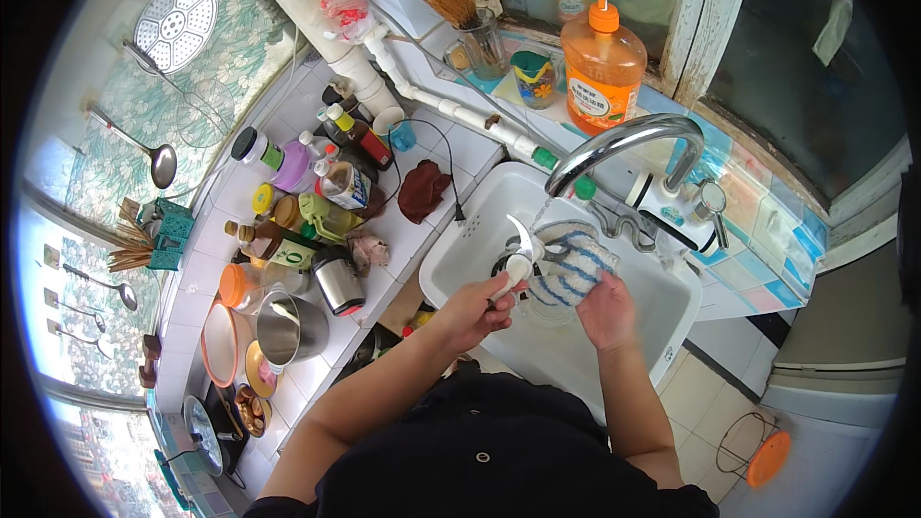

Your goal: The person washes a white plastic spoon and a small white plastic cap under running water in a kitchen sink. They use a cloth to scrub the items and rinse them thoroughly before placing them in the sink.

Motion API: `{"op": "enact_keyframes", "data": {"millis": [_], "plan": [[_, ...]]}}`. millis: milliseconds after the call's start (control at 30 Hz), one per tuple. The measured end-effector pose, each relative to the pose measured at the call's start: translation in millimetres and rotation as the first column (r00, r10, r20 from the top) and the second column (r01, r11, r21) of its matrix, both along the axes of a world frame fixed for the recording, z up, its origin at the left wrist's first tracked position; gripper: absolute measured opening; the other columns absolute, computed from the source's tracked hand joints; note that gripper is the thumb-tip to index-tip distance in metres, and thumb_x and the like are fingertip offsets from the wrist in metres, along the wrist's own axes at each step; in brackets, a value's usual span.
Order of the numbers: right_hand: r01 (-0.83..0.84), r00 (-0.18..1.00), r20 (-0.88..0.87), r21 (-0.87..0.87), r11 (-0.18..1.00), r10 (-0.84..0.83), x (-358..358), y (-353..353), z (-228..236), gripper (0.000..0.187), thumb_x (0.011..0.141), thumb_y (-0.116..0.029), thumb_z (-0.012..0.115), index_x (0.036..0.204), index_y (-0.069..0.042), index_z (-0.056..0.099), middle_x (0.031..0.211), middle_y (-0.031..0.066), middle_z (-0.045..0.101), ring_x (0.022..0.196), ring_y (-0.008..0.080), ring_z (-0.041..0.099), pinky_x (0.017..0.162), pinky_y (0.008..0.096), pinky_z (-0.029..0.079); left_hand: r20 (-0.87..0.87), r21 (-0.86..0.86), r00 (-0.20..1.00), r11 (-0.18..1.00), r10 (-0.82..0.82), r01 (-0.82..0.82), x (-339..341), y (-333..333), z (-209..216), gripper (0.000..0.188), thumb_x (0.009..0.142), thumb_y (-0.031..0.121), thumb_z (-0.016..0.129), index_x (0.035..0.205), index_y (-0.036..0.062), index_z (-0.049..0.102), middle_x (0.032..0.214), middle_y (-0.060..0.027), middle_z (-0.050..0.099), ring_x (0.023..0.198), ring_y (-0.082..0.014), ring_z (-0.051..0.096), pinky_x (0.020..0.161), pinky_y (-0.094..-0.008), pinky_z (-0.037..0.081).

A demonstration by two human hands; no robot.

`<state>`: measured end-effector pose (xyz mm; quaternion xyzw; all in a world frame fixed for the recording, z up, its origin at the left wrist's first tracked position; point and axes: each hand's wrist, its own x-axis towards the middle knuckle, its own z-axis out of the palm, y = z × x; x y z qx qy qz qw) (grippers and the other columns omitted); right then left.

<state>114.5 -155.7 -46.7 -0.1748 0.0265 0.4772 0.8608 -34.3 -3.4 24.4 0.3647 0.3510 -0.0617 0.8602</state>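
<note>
A white blade attachment with curved metal blades (521,251) is held over the white sink (460,240), just below the thin stream of water falling from the curved chrome faucet (628,139). The left hand (472,310) is closed around the lower white shaft of this attachment, keeping it upright with the blades at the top. Touching its right side is a blue-and-white striped cloth (574,264), which the right hand (606,310) grips from below, fingers curled into the fabric and pressing it against the blades.

On the far windowsill behind the faucet stands an orange pump bottle (602,62), with a patterned cup (533,79) and a glass jar of brushes (478,38) to its left. The tiled counter left of the sink is crowded with condiment bottles (317,187), a dark red rag (422,189), and a steel pot (288,326) nearer the person. A ladle (158,163) and a round perforated steamer plate (176,22) hang on the far left wall.
</note>
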Motion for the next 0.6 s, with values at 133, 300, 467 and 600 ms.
{"op": "enact_keyframes", "data": {"millis": [133, 300, 467, 600], "plan": [[0.002, 0.934, 0.356, -0.067, 0.998, 0.022, -14, 4, 13, 0.043, 0.08, -0.004, 0.045, 0.123, -0.001, 0.047, 0.121, 0.011, 0.053, 0.113, 0.0242, 0.049, 0.1, 0.0371, 0.034, 0.031, -0.021, 0.999, 1.0, -0.008, 0.009, 4, -6, 18, 0.038, 0.097, 0.033, 0.036, 0.111, 0.002, 0.052, 0.061, 0.0079, 0.033, 0.05, -0.004, 0.029, 0.067, -0.0242, 0.034], [0.468, 0.5, 0.859, -0.371, 0.802, 0.106, -24, 22, 27, 0.033, 0.081, 0.002, 0.056, 0.113, -0.001, 0.05, 0.111, 0.0116, 0.059, 0.099, 0.019, 0.059, 0.082, 0.0297, 0.047, 0.053, -0.06, 0.997, 0.996, -0.062, 0.065, -1, -7, 27, 0.034, 0.096, 0.035, 0.04, 0.103, 0.0046, 0.053, 0.06, 0.0082, 0.033, 0.049, -0.0049, 0.029, 0.065, -0.0243, 0.035], [0.743, 0.175, 0.949, -0.302, 0.597, 0.262, -23, 40, 36, 0.029, 0.08, -0.001, 0.062, 0.105, 0.0, 0.048, 0.087, 0.0111, 0.065, 0.075, 0.0166, 0.064, 0.065, 0.0271, 0.05, 0.075, -0.053, 0.991, 0.992, -0.11, 0.114, -5, -7, 35, 0.04, 0.096, 0.035, 0.039, 0.113, 0.0001, 0.05, 0.06, 0.0099, 0.033, 0.049, -0.004, 0.028, 0.062, -0.0241, 0.035], [0.808, 0.129, 0.983, -0.18, 0.561, 0.129, -24, 53, 44, 0.025, 0.076, -0.006, 0.066, 0.096, 0.0, 0.052, 0.072, 0.0133, 0.062, 0.06, 0.0242, 0.063, 0.057, 0.0325, 0.049, 0.068, -0.012, 0.989, 0.991, -0.133, 0.134, -7, -3, 40, 0.038, 0.096, 0.033, 0.041, 0.112, 0.0001, 0.051, 0.061, 0.0087, 0.035, 0.05, -0.0047, 0.03, 0.062, -0.0248, 0.037]]}}
